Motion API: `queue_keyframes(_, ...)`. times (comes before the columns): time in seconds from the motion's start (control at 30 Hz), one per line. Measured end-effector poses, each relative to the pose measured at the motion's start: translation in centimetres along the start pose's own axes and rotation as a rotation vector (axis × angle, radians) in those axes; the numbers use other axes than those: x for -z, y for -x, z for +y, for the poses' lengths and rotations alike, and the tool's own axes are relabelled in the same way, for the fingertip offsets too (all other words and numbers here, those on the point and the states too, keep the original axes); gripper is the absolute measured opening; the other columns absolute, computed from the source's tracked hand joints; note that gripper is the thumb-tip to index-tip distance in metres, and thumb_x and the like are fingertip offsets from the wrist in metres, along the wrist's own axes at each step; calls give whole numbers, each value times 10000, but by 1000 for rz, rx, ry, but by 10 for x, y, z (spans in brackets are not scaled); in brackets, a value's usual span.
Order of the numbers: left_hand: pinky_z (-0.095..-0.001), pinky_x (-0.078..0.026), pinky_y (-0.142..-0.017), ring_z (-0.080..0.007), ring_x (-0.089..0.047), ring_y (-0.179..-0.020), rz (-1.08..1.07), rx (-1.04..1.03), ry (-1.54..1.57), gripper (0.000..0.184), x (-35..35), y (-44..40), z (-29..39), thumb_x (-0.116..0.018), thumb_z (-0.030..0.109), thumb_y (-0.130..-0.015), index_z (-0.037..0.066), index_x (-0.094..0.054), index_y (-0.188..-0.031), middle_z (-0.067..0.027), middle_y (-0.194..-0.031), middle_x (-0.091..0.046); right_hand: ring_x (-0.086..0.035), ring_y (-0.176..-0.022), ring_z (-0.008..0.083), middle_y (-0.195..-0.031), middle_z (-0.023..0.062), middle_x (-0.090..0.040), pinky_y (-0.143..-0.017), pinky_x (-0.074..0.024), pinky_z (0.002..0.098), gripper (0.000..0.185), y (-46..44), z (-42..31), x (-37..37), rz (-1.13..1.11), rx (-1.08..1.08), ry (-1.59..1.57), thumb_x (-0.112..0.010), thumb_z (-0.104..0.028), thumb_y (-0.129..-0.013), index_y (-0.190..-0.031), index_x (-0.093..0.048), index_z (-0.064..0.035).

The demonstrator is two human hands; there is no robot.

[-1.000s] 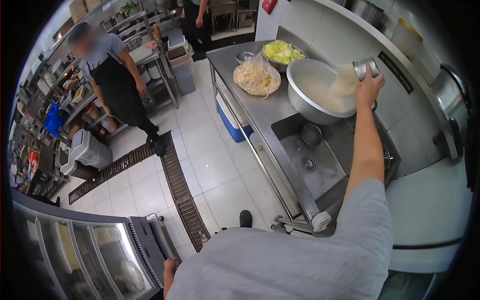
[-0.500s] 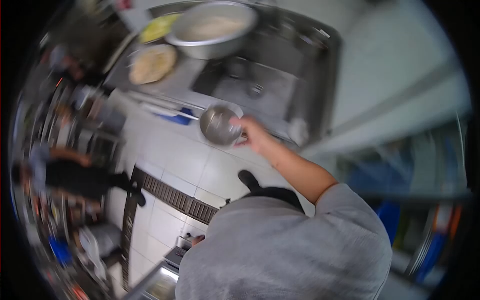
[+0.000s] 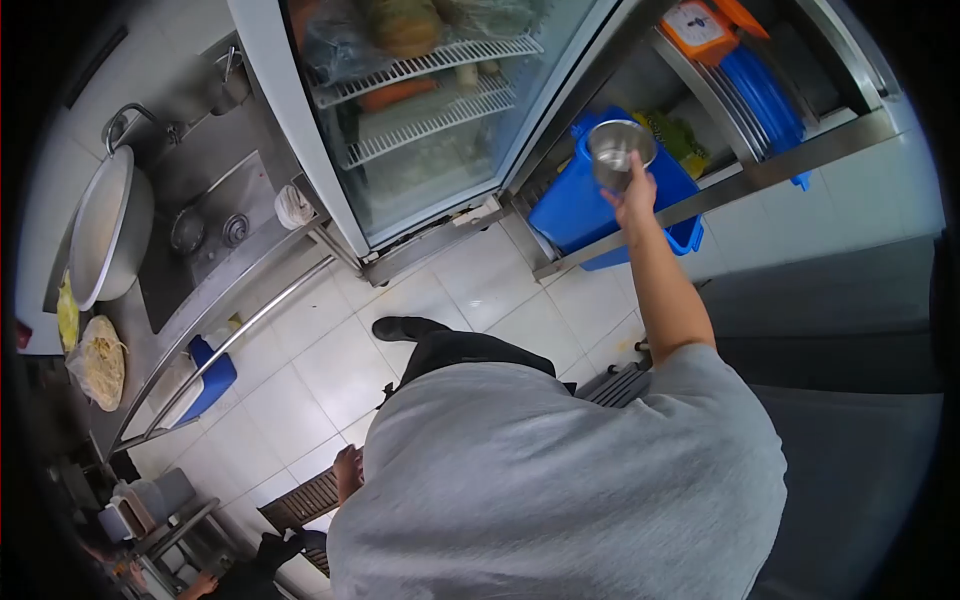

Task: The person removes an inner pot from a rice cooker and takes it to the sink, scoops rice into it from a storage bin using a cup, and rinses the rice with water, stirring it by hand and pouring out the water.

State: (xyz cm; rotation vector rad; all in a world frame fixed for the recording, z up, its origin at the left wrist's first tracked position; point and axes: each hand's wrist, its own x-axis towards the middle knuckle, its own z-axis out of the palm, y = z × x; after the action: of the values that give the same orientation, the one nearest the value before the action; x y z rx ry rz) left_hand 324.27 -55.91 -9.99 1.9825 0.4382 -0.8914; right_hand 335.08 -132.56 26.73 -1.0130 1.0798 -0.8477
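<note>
**Right hand [image 3: 634, 196] gripping metal cup [image 3: 612, 150] at one o'clock**

From where I stand, the right hand is closed on the cup's near side, above a blue bin [image 3: 575, 215]. The left hand [image 3: 348, 471], at nine o'clock, is partly hidden by the shirt [image 3: 560, 480]; I cannot tell its opening or contents. Fridge [image 3: 306, 120]: eleven o'clock. Large bowl [image 3: 137, 235]: ten o'clock, beside the sink [image 3: 180, 285].

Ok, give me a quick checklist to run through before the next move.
1. Metal cup in the right hand: ok, gripped at its side.
2. Cup apart from the blue container: cannot tell, they overlap in this view.
3. Container's opening unobstructed: cannot tell, partly hidden.
4. Left hand free: cannot tell, fingers partly hidden beside the body.
5. Large bowl resting on the sink counter: ok.
</note>
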Motion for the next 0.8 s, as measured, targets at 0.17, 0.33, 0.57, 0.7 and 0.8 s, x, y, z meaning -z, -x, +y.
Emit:
queue_keyframes(0.17, -377, -494, -642, -252, -624, -795, -19, 27, 84, 357, -21, 17, 26, -603, 320, -778, 70, -589, -1032, -135, -890, -639, -567, -796, 208, -974, 109, -593, -604, -499, 355, 509, 26, 65, -47, -407, 43, 354, -680, -170, -690, -1148, -484, -68)
queue_keyframes(0.33, -371, -488, -649, -244, -621, -790, 62, 106, 94, 350, -27, 60, -21, -593, 309, -790, 50, -588, -1026, -137, -884, -640, -579, -808, 142, -886, 36, -610, -643, -498, 333, 285, 185, 188, -111, -1156, -382, 638, -595, -143, -786, -1065, -570, -89)
queue_keyframes(0.57, -361, -479, -659, -234, -618, -782, 224, 297, 222, 343, -35, 115, -67, -578, 293, -806, 23, -587, -1018, -140, -877, -641, -569, -814, 117, -919, 36, -599, -672, -485, 267, 329, 315, 229, -195, -1861, -406, 991, -596, -132, -794, -1110, -560, -46)
queue_keyframes(0.7, -355, -475, -665, -227, -617, -778, 250, 319, 278, 340, -13, 89, -61, -569, 284, -816, 8, -586, -1014, -141, -873, -642, -569, -809, 121, -909, 45, -603, -664, -478, 276, 282, 333, 251, -276, -1770, -471, 877, -599, -149, -799, -1058, -580, -40)
queue_keyframes(0.8, -351, -471, -669, -223, -615, -774, 282, 273, 280, 339, 28, 59, -34, -563, 277, -823, -4, -585, -1011, -142, -870, -643, -556, -744, 112, -844, 25, -606, -635, -469, 270, 224, 355, 265, -350, -1664, -441, 821, -580, -213, -812, -952, -596, -39)
